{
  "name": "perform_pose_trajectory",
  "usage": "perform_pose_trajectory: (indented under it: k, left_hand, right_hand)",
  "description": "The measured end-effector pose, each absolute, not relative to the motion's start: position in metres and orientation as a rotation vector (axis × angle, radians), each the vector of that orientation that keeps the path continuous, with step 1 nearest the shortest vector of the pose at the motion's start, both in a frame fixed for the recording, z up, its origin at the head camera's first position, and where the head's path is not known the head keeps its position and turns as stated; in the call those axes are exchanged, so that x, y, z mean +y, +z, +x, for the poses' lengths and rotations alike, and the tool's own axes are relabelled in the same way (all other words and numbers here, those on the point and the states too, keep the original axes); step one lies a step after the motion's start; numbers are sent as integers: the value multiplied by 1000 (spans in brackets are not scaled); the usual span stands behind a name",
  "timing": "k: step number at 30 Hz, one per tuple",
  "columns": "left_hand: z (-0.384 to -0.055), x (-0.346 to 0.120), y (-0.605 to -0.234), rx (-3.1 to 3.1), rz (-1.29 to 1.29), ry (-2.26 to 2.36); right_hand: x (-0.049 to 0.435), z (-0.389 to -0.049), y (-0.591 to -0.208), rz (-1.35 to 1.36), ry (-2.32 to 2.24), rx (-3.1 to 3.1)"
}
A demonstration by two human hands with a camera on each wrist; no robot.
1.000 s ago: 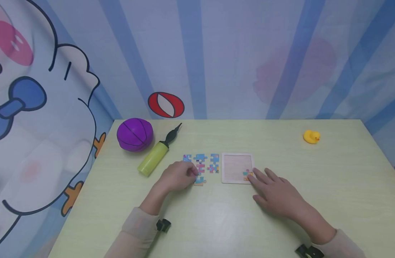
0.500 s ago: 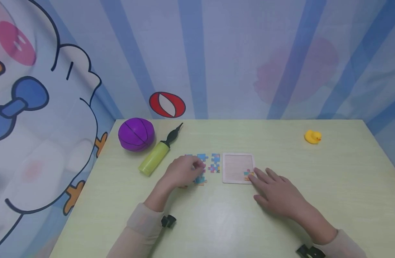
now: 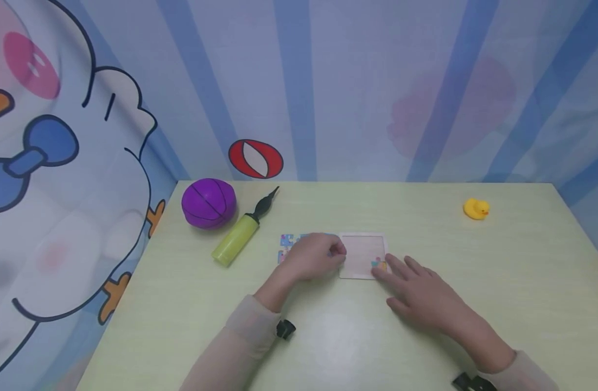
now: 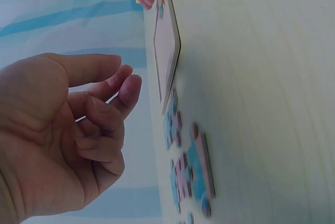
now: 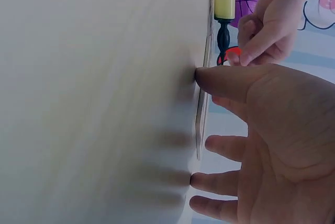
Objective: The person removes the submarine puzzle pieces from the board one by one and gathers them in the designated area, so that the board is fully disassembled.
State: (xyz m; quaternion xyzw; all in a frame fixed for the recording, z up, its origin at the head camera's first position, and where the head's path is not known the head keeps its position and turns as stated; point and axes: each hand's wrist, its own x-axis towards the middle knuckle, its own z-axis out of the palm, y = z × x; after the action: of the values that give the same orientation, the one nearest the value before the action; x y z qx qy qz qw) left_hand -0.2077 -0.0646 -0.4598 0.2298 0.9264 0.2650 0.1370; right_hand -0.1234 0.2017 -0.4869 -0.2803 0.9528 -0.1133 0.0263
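A square wooden puzzle tray (image 3: 364, 234) lies mid-table, one jigsaw piece (image 3: 379, 264) in its lower right corner. My left hand (image 3: 313, 256) hovers at the tray's left edge, over the loose pieces (image 3: 286, 239), several of which it hides in the head view. In the left wrist view its thumb is straight and its other fingers are loosely curled, with nothing visible between them. More loose pieces (image 4: 197, 169) lie on the table below that hand. My right hand (image 3: 423, 296) has spread, straight fingers; its fingertips rest at the tray's lower right corner.
A purple ball (image 3: 208, 203) and a yellow-green hand pump (image 3: 236, 240) with a black nozzle lie on the left of the table. A yellow rubber duck (image 3: 476, 208) is at the back right. Behind the table (image 3: 514, 260) hangs a printed blue striped curtain (image 3: 357, 98).
My left hand has moved right across the loose pieces to the tray's left edge. The right hand stays at the tray's corner. The head view has shifted slightly.
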Motion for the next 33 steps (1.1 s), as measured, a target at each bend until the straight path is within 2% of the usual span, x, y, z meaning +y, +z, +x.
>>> perform_pose_trajectory:
  k: [11,33]
  left_hand:
    - [-213,-28,-474,2626,718,740]
    - [-210,0,-479,2624,714,690]
  right_hand:
    - [202,-117,-483,-901,-365,2867]
    - [200,-114,-484,-870,-375,2891]
